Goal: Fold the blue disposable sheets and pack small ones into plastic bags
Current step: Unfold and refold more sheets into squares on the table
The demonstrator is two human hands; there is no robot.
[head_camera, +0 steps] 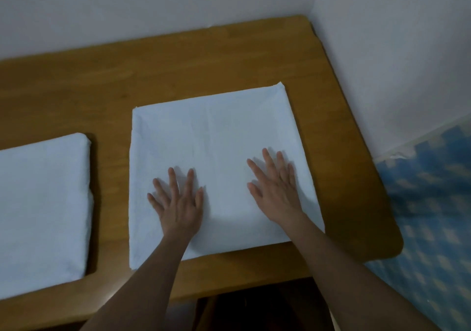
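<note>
Head view. You have a pale blue, square-folded disposable sheet lying flat on the brown wooden table, slightly right of the table's middle and rotated a little, its near edge close to the table's front edge. A faint vertical crease runs down its centre.

Your left hand lies palm down on the near-left part of this sheet, fingers straight and spread, grasping nothing. Your right hand lies palm down on the near-right part, fingers straight and slightly fanned, also grasping nothing; its outer fingers sit close to the sheet's right edge. The two hands are apart, with a bare strip of sheet between them. Both forearms reach in from the bottom of the frame.

A second pale blue folded sheet lies at the left of the table, cut off by the frame edge, separated from the first by a strip of bare wood.

White walls meet at the table's far right corner. A blue-and-cream checked floor mat shows at right, blurred.
</note>
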